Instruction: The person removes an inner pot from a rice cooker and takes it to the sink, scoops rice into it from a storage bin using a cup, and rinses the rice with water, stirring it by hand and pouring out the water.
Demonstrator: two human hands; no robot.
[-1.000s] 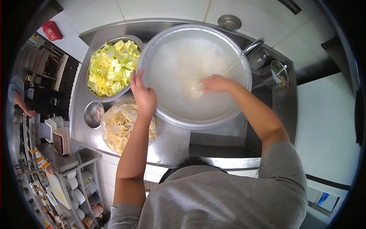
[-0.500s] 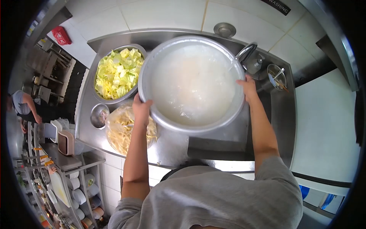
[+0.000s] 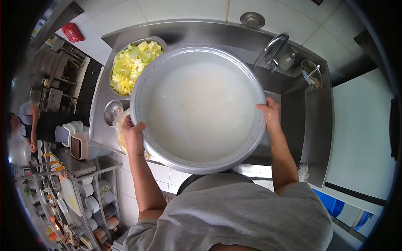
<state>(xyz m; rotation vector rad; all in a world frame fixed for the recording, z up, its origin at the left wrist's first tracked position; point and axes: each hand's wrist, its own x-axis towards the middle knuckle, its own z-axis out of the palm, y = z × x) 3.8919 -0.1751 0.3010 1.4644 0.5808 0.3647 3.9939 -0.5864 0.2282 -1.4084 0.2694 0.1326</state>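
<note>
Round metal basin (image 3: 199, 169), cloudy liquid (image 3: 201, 111)

A tap (image 3: 273, 41) and what looks like a soap bottle (image 3: 287, 62) stand beyond the right grip (image 3: 271, 113); a brown-rimmed bin (image 3: 85, 147) sits left of the left grip (image 3: 133, 137).

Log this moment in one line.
left hand: grips metal basin at left rim | right hand: grips its right rim | inside: cloudy liquid | nearby: chopped leaves, plastic bag partly hidden
</note>
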